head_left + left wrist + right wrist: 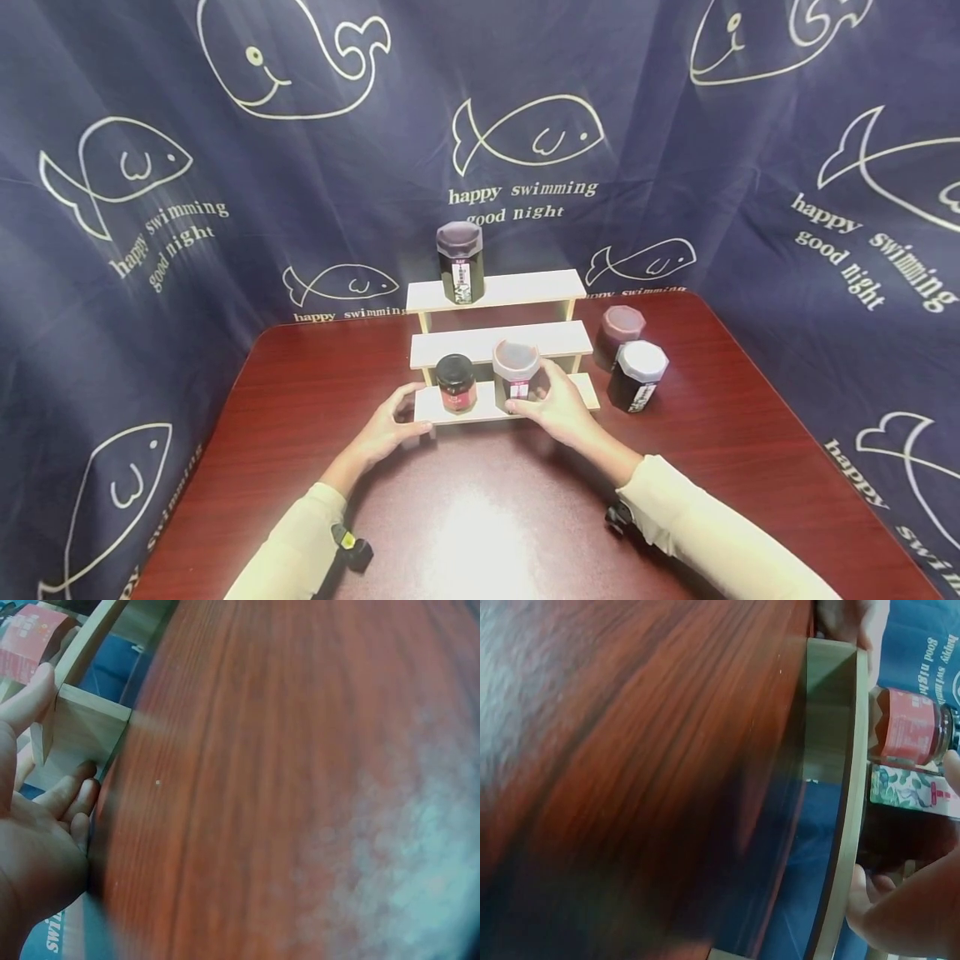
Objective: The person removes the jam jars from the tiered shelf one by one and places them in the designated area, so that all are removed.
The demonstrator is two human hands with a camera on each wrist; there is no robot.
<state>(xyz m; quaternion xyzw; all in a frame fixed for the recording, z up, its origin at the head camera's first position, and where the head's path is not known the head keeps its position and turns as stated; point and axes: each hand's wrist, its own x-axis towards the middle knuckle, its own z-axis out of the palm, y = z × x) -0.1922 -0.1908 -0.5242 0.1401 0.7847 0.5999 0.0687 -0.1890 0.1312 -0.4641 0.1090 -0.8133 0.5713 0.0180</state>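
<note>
A three-step wooden display stand [498, 340] stands on the table. At the left end of its lowest step, my left hand [384, 429] holds the stand, thumb at the front corner and fingers round the end; the left wrist view shows fingertips [86, 787] against the side panel. My right hand [558, 408] grips a dark jar with a pale, clear-topped lid [516, 375] on the lowest step, thumb in front and fingers round its right side. Left of it sits a smaller black-lidded jar [456, 383] with a red label [909, 726].
A tall dark jar [461, 262] stands on the top step, left of centre. Right of the stand, a white-lidded jar [639, 375] and a pinkish-lidded jar [621, 333] stand close together on the reddish-brown table [300, 375]. A blue printed curtain [337, 192] surrounds the table's back and sides.
</note>
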